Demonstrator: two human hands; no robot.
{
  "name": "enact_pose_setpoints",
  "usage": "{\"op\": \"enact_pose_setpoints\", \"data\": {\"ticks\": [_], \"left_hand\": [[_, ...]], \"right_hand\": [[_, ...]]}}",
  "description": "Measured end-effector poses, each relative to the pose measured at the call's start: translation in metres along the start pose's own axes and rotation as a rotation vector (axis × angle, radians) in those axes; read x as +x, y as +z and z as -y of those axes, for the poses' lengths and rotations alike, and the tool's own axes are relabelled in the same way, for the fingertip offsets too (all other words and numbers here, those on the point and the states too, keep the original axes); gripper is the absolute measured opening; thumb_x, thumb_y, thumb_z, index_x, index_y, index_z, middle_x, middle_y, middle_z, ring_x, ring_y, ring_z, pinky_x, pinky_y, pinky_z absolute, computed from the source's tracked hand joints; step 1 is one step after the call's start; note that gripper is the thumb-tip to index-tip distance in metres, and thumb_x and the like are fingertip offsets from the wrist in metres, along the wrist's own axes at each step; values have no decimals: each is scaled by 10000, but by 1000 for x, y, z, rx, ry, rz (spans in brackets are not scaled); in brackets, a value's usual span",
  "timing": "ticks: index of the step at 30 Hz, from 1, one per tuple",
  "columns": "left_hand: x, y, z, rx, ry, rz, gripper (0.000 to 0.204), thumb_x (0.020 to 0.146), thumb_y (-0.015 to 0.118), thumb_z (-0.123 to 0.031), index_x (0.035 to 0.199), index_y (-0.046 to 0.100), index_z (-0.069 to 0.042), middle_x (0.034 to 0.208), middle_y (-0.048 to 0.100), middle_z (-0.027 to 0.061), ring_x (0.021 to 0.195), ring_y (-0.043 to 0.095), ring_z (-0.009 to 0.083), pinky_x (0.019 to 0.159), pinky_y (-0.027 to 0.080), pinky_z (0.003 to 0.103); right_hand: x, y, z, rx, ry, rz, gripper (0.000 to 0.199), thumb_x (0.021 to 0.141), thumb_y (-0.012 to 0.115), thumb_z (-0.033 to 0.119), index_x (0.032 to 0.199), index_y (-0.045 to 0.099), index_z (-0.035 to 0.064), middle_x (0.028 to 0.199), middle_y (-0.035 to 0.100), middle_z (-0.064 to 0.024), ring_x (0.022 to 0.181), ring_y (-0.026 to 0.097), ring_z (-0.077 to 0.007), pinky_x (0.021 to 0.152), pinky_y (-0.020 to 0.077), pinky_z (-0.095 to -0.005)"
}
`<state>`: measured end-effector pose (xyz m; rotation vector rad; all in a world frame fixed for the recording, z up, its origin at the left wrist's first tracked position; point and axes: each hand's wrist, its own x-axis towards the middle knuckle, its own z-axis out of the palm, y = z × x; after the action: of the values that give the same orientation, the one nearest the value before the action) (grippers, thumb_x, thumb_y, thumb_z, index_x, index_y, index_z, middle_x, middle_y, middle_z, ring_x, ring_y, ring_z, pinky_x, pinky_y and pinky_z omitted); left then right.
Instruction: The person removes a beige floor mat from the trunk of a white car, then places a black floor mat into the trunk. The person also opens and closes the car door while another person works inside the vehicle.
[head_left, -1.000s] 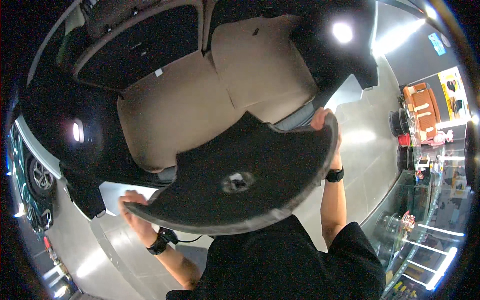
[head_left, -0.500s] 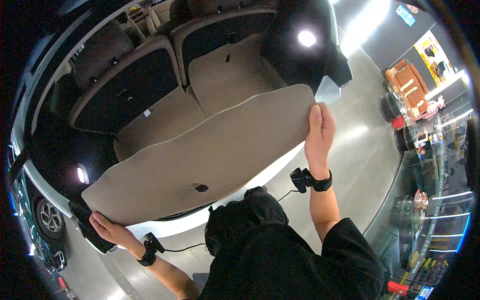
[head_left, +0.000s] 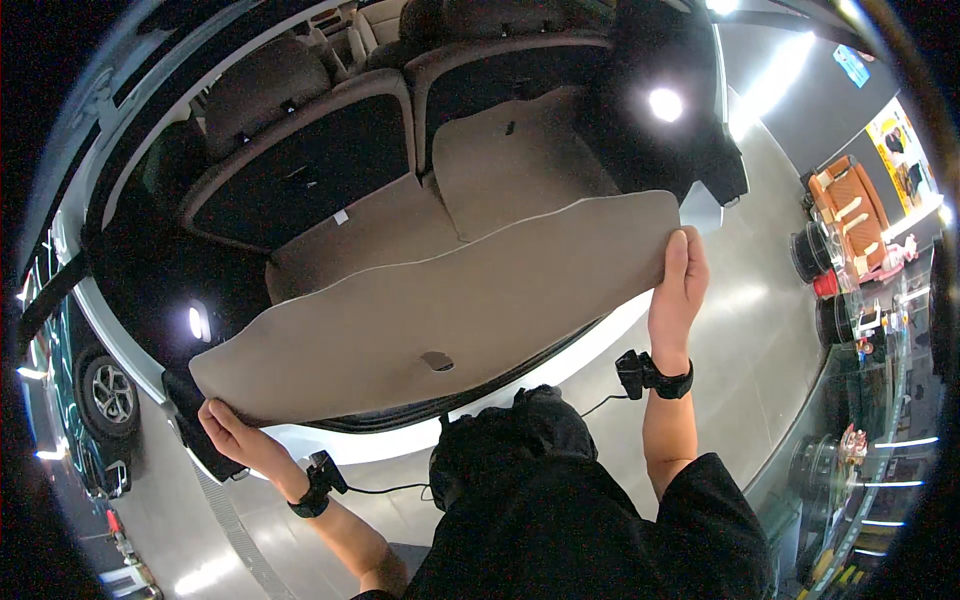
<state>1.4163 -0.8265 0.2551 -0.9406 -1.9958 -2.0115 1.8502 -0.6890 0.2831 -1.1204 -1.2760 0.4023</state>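
A long taupe cargo floor mat [head_left: 500,310] spans the opening of a car's boot, held up at both ends. Its far edge is wavy with a pale trim line, and a small oval cut-out [head_left: 437,361] lies near its closer edge. My left hand [head_left: 238,438] grips the near left corner, thumb on top. At the right end, my right hand [head_left: 680,285] pinches the edge with the thumb uppermost; the fingers beneath are partly hidden. Behind the mat, taupe pieces [head_left: 520,160] line the boot floor, one with a small dark slot.
Dark folding seatbacks [head_left: 310,170] close off the boot's far side. Lit lamps [head_left: 665,103] sit in its side walls. The white rear bumper [head_left: 610,330] curves below the mat. A brown seat [head_left: 850,205] and a glass counter stand at right; another car's wheel [head_left: 108,393] is at left.
My hands have carried the mat slightly forward over the boot and tilted it flatter, so more of the dark sill shows. The whole view has shifted, moving the scene rightward in the picture.
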Motion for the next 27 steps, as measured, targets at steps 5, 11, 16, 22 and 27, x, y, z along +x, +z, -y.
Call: {"op": "enact_pose_setpoints", "data": {"ticks": [5, 11, 16, 22, 27], "left_hand": [[2, -9, -4, -196, -209, -35, 186, 961, 473, -238, 885, 527, -77, 771, 437, -57, 707, 354, 41, 635, 300, 195], [-1, -17, -14, -114, -265, 197, 175, 970, 453, -236, 929, 503, -73, 708, 442, -23, 596, 439, 62, 550, 365, 230], [-5, -18, -12, -552, -524, 178, 224, 974, 426, -296, 980, 496, -84, 896, 523, 32, 899, 549, 142, 763, 438, 314], [-39, -36, -14, -772, -749, 38, 269, 989, 362, -283, 772, 411, -131, 765, 373, -1, 837, 422, 158, 808, 346, 319], [-76, -47, 14, -622, -910, 459, 264, 741, 555, 67, 770, 384, -132, 777, 366, -27, 709, 358, 61, 637, 311, 205]], "right_hand": [[7, -1, 3, -73, -11, 55, 251, 953, 479, 195, 768, 495, 25, 657, 352, 59, 629, 309, -36, 546, 260, -209], [9, 0, 5, 22, 283, 215, 220, 965, 454, 245, 880, 501, 49, 680, 477, 18, 628, 475, -71, 555, 368, -211], [2, 3, -3, 138, 309, 201, 296, 981, 374, 300, 888, 471, 37, 798, 525, -60, 718, 543, -149, 718, 438, -271], [-15, -19, -15, 648, 445, 325, 271, 950, 374, 299, 770, 377, 97, 793, 438, -55, 767, 423, -200, 882, 344, -347], [-50, -36, -37, 547, 769, 502, 190, 818, 573, 76, 788, 389, 115, 818, 450, 1, 752, 420, -106, 715, 358, -249]]}}
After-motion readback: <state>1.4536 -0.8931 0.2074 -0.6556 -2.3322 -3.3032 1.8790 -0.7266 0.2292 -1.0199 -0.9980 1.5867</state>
